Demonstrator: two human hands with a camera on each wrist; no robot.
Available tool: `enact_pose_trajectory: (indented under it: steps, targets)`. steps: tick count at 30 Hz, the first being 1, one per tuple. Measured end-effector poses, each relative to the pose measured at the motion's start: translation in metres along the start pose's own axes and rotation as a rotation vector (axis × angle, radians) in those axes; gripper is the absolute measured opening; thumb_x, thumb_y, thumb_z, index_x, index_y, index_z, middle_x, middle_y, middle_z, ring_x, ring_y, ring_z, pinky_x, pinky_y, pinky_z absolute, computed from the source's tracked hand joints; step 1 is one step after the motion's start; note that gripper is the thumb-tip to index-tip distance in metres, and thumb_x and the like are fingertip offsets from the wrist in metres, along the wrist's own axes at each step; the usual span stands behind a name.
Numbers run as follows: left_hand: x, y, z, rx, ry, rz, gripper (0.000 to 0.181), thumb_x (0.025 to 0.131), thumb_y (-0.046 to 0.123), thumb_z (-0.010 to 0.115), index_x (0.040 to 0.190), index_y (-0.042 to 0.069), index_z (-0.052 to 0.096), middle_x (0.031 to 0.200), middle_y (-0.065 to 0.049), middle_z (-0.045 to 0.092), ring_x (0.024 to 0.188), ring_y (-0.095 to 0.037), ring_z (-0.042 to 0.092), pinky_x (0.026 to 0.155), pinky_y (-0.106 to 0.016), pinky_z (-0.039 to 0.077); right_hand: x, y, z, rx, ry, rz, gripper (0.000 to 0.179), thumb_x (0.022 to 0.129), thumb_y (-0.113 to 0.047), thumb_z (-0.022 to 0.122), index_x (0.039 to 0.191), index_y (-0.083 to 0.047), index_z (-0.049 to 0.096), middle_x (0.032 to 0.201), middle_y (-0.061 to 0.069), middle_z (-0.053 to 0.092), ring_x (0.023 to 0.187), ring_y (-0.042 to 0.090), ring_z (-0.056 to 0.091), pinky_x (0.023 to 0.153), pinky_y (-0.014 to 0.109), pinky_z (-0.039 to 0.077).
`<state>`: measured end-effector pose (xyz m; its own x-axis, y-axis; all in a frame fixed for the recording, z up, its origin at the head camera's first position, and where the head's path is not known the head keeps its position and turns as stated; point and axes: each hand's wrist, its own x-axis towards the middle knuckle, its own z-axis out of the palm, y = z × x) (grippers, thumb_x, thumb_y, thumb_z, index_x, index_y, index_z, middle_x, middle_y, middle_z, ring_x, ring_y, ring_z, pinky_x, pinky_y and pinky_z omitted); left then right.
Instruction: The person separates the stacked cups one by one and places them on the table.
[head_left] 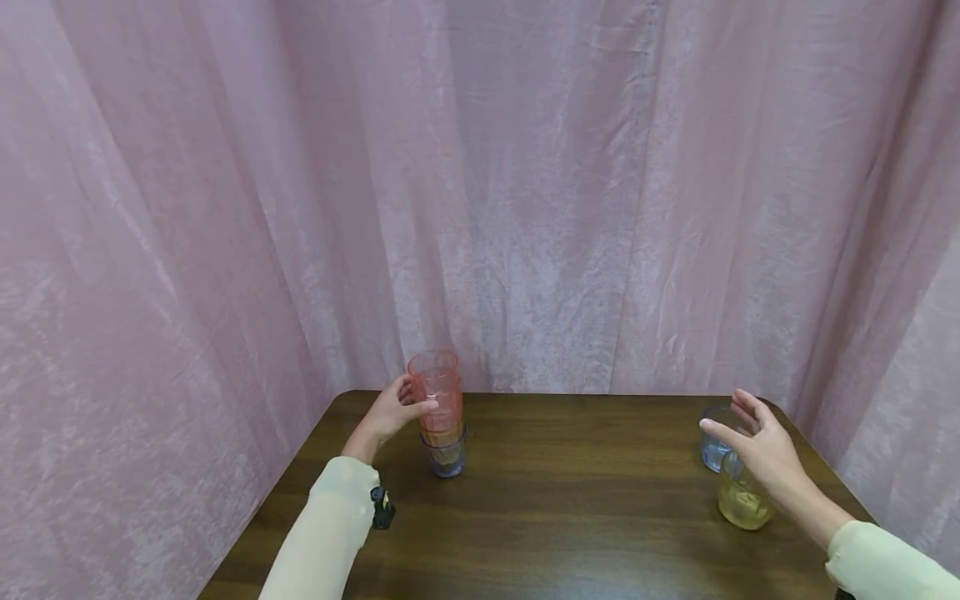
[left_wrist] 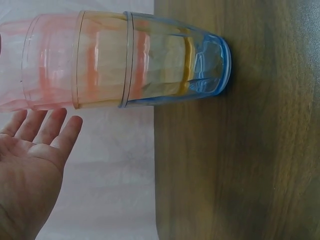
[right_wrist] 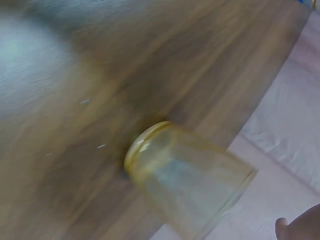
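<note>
Head view first: I'm seeing the left hand (head_left: 390,417) curving loosely around the upper part of an upright tumbler stack (head_left: 448,417), thumb lying across the pink tumblers (head_left: 435,379) on top. The stack's foot is resting on the wood-grain table (head_left: 585,500), below those fingers. My right hand (head_left: 768,454) is hanging with thumb and fingers spread, holding nothing; a yellow tumbler (head_left: 742,504) is sitting just below it, a blue tumbler (head_left: 715,457) partly behind the thumb.

Left wrist view: the fingers are lying nearly straight, tips right beside the pink wall. Can't tell if they're actually pressing. Below them, toward the table, I'm seeing the amber tumbler (left_wrist: 102,55), then the blue base tumbler (left_wrist: 212,65). I'm guessing stiff, light and slick; glass or plastic, can't tell, so I'm treating them as breakable. For the whole stack I'd be gripping low, since the base could slip off.

Right wrist view: the yellow tumbler is standing apart from the one visible fingertip. It's tapering, so I'd be taking it just under the rim.
</note>
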<state>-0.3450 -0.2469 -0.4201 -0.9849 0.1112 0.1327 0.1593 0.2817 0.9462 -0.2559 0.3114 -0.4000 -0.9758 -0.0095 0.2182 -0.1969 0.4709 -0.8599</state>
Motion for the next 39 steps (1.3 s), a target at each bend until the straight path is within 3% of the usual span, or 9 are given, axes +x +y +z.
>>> enact_pose_trajectory:
  steps: [2,5,7,9,13,21,29,39]
  targets:
    - [0.0,0.0,0.001,0.007,0.004,-0.006,0.075,0.089,0.019,0.076,0.148,-0.001,0.034,0.146,-0.026,0.044,0.137,-0.04,0.04,0.112,-0.052,0.034,0.004,-0.007,0.008,0.02,-0.012,0.001,0.09,0.099,-0.035,0.062,0.158,-0.003,0.002,0.161,0.026,0.013,0.144,0.044,0.019,0.104,0.012,0.035]
    - [-0.001,0.0,0.003,0.01,0.005,-0.01,0.075,0.089,0.02,0.076,0.148,-0.001,0.035,0.146,-0.026,0.044,0.137,-0.04,0.04,0.112,-0.053,0.034,0.01,-0.018,0.021,0.058,-0.043,-0.01,0.091,0.099,-0.034,0.063,0.158,-0.002,0.002,0.162,0.025,0.012,0.146,0.043,0.017,0.115,0.033,0.03]
    - [-0.002,0.0,0.003,0.012,0.005,-0.013,0.075,0.089,0.021,0.076,0.148,-0.001,0.035,0.146,-0.025,0.044,0.138,-0.04,0.04,0.112,-0.054,0.033,0.014,-0.023,0.029,0.075,-0.067,-0.019,0.091,0.099,-0.032,0.063,0.158,-0.002,0.001,0.162,0.023,0.011,0.147,0.042,0.016,0.115,0.05,0.026]
    - [-0.002,0.001,0.004,0.009,0.004,-0.015,0.075,0.089,0.021,0.076,0.148,0.0,0.034,0.146,-0.026,0.045,0.138,-0.04,0.039,0.112,-0.054,0.033,0.017,-0.028,0.038,0.094,-0.088,-0.032,0.092,0.098,-0.031,0.064,0.158,-0.002,0.001,0.163,0.022,0.01,0.147,0.041,0.015,0.114,0.056,0.022]
    - [-0.004,0.005,0.004,0.002,-0.004,-0.013,0.074,0.09,0.018,0.076,0.148,-0.001,0.035,0.147,-0.026,0.044,0.138,-0.04,0.039,0.112,-0.054,0.032,0.024,-0.038,0.057,0.112,-0.1,-0.049,0.093,0.096,-0.031,0.067,0.157,-0.001,0.005,0.162,0.023,0.014,0.147,0.041,0.017,0.114,0.057,0.023]
    - [-0.019,0.033,0.005,0.051,-0.04,-0.002,0.067,0.092,0.014,0.072,0.145,-0.008,0.038,0.141,-0.03,0.049,0.133,-0.043,0.045,0.108,-0.054,0.038,0.04,-0.059,0.096,0.18,-0.121,-0.085,0.093,0.092,-0.03,0.073,0.155,0.003,0.014,0.16,0.024,0.021,0.146,0.04,0.021,0.116,0.055,0.022]
    - [-0.004,0.005,0.004,0.031,-0.013,-0.004,0.072,0.091,0.02,0.075,0.148,-0.002,0.037,0.144,-0.027,0.048,0.135,-0.04,0.044,0.11,-0.054,0.035,0.054,-0.087,0.137,0.255,-0.135,-0.099,0.089,0.089,-0.031,0.076,0.154,0.0,0.023,0.159,0.017,0.029,0.146,0.031,0.026,0.117,0.048,0.024]
    - [-0.002,0.002,0.002,0.072,0.0,-0.016,0.077,0.087,0.03,0.078,0.148,0.003,0.039,0.143,-0.023,0.05,0.134,-0.039,0.045,0.109,-0.054,0.036,0.073,-0.124,0.179,0.245,-0.232,-0.118,0.09,0.088,-0.035,0.077,0.155,-0.004,0.026,0.158,0.015,0.03,0.145,0.031,0.027,0.118,0.048,0.022]
